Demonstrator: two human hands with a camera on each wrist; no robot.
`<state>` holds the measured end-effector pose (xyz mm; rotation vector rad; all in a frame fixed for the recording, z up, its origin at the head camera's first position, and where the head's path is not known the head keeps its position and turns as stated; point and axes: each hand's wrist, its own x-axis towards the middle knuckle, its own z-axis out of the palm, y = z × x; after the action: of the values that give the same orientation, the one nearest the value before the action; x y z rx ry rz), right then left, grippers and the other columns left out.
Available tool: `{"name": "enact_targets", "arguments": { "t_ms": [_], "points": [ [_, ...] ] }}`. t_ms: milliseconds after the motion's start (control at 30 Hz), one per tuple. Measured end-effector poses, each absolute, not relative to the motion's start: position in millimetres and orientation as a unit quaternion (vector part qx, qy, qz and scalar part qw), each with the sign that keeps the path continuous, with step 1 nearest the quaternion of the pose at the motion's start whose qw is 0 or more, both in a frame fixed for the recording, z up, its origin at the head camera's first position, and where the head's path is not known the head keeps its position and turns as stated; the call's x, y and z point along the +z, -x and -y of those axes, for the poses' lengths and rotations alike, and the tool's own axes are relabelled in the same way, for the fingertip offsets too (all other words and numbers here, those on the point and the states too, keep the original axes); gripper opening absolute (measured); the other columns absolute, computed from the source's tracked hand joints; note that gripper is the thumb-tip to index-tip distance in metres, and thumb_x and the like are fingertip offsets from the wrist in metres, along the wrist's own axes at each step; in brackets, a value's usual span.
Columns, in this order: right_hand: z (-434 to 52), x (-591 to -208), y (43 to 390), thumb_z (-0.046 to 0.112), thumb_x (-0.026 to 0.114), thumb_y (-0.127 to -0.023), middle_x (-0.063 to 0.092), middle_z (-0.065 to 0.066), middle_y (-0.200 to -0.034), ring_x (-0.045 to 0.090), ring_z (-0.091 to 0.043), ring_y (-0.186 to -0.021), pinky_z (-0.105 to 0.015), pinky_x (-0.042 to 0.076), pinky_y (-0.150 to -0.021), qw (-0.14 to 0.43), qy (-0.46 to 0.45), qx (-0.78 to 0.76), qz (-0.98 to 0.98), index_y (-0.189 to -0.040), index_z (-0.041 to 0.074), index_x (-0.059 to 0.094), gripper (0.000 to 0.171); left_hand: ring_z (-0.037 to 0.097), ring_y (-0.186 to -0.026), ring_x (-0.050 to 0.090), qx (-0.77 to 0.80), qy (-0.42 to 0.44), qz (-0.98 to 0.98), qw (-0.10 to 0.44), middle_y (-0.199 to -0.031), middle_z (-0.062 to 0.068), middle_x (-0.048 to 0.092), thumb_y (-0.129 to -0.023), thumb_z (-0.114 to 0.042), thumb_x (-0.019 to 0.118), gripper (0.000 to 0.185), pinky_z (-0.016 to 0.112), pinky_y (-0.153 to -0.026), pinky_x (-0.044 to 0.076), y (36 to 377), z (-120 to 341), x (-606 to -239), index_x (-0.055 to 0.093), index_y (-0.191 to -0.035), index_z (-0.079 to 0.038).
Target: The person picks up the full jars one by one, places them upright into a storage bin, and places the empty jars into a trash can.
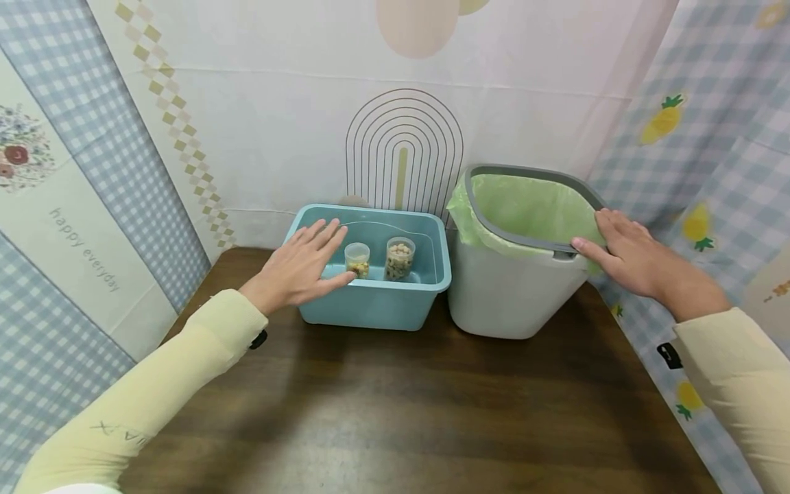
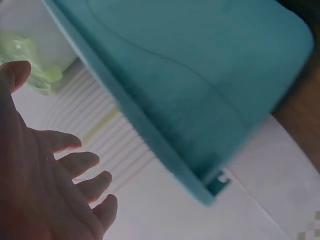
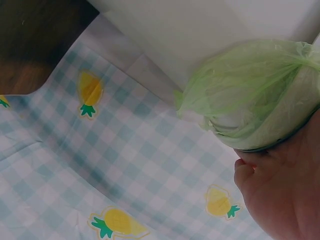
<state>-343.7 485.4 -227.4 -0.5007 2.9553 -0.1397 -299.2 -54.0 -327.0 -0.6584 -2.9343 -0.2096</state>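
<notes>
My left hand [image 1: 302,266] hovers over the left part of a light blue plastic tub [image 1: 370,305], fingers straight and spread, holding nothing. Inside the tub stand two clear cups: a small one [image 1: 357,260] with yellowish pieces and a taller one [image 1: 400,258] with beige and brown pieces. My right hand [image 1: 636,254] rests palm down on the right corner of a trash can [image 1: 512,295], its thumb on the grey rim ring [image 1: 531,241]. A thin green trash bag [image 1: 531,206] lines the can and hangs over its edge. In the left wrist view the palm [image 2: 40,185] faces the tub's side.
Tub and can stand side by side on a dark wooden table [image 1: 432,412]. Behind them hangs a white printed cloth [image 1: 278,137]. Blue checked cloth with pineapples [image 1: 663,123] covers the right side, and more checked cloth [image 1: 105,137] hangs on the left.
</notes>
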Motion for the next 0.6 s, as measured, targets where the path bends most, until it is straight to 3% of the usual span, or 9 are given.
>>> {"name": "enact_targets", "arguments": {
  "t_ms": [600],
  "points": [
    [-486.6, -229.0, 345.8, 0.059, 0.029, -0.112, -0.011, -0.036, -0.171, -0.01, -0.055, -0.16, -0.072, -0.005, -0.128, 0.067, 0.166, -0.047, -0.983, -0.165, -0.007, -0.009, 0.093, 0.039, -0.166, 0.014, -0.078, 0.185, 0.979, 0.039, -0.178, 0.016, 0.014, -0.106, -0.064, 0.045, 0.089, 0.061, -0.135, 0.011, 290.3, 87.8, -351.8, 0.017, -0.171, -0.009]
  ]
}}
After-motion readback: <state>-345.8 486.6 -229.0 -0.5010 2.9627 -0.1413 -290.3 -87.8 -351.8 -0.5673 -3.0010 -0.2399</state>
